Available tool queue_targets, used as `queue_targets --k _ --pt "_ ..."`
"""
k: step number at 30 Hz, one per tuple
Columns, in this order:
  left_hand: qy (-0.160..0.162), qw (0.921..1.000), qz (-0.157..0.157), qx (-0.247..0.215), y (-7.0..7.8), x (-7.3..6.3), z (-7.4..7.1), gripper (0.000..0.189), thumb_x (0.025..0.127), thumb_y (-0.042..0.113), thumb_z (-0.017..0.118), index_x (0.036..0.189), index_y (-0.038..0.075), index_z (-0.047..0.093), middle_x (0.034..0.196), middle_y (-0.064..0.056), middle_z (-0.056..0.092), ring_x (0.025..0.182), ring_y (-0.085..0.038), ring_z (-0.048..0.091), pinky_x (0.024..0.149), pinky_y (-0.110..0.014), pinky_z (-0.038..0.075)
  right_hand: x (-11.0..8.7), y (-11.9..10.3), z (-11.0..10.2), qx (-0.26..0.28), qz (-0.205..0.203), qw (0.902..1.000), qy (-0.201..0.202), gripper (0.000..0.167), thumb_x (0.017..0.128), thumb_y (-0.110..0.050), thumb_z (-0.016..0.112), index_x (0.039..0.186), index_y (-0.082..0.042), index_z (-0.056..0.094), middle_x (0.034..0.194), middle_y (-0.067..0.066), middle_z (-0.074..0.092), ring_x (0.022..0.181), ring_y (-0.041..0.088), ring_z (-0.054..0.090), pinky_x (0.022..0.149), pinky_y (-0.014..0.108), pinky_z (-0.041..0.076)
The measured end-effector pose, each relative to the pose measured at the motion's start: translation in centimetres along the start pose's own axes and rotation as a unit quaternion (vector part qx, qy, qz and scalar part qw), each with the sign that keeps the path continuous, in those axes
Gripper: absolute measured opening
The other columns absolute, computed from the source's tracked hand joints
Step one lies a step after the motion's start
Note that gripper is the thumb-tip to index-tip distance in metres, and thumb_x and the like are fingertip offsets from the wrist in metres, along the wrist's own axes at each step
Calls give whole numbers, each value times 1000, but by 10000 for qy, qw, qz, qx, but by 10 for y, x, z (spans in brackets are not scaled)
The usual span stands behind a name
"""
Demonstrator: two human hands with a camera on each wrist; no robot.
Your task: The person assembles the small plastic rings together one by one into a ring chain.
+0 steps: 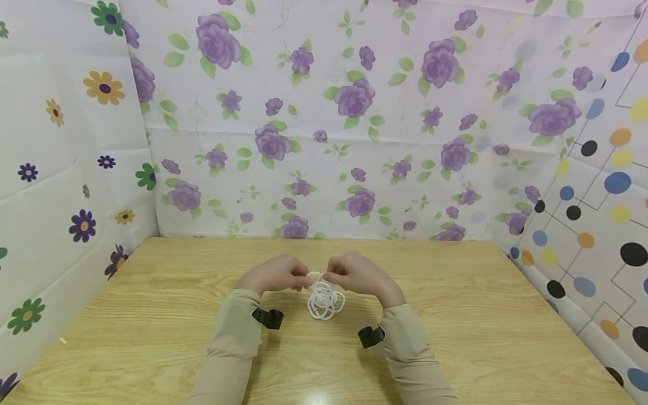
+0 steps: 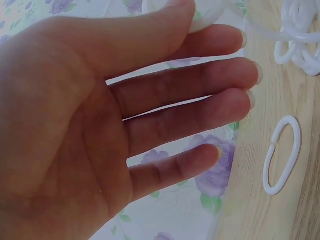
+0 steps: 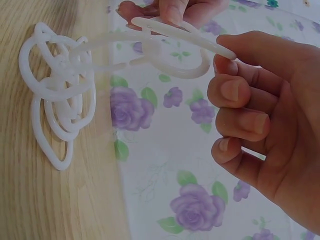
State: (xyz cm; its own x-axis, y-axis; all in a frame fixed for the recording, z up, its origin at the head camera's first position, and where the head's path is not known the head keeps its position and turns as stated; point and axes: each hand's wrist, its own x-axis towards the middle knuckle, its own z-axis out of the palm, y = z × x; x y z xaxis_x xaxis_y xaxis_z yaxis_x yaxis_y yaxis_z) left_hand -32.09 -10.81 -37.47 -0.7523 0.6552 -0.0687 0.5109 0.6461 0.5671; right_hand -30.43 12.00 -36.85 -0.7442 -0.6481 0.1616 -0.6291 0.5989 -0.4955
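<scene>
A heap of white plastic chain links lies on the wooden table between the two hands. My left hand pinches a white link between thumb and forefinger, its other fingers stretched out apart. From the other side, my right hand pinches the end of a long white link with thumb and forefinger; its remaining fingers are bent. Raised links run from the heap up to the fingertips, where they overlap; whether they are hooked together I cannot tell. A single oval link with a small gap lies apart on the table.
The wooden table is bounded by a purple-flowered cloth at the back and patterned cloths at both sides. A tiny pale piece lies near the left edge. Black wrist cameras sit on both sleeves.
</scene>
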Motion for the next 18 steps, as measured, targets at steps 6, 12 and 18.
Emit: queue_targets --k 6,12,18 --pt "-25 10000 -20 -9 0 0 0 29 97 22 59 75 4 65 72 -6 63 53 -11 36 53 -25 33 -1 1 1 -25 341 9991 246 21 98 -23 56 86 -9 66 64 -2 56 53 6 41 53 21 36" --pt "-69 10000 43 -1 1 -1 0 29 98 20 58 73 5 65 73 -8 65 52 -11 36 53 -24 34 -1 2 1 -8 520 9976 452 20 97 -23 57 84 -10 65 70 1 62 55 8 44 55 23 39" --pt "-88 9999 119 12 1 0 1 31 98 21 58 72 6 63 70 -4 62 52 -11 35 53 -24 33 2 1 2 -180 606 9962 599 17 96 -21 58 85 -11 67 69 -1 62 56 8 42 56 23 38"
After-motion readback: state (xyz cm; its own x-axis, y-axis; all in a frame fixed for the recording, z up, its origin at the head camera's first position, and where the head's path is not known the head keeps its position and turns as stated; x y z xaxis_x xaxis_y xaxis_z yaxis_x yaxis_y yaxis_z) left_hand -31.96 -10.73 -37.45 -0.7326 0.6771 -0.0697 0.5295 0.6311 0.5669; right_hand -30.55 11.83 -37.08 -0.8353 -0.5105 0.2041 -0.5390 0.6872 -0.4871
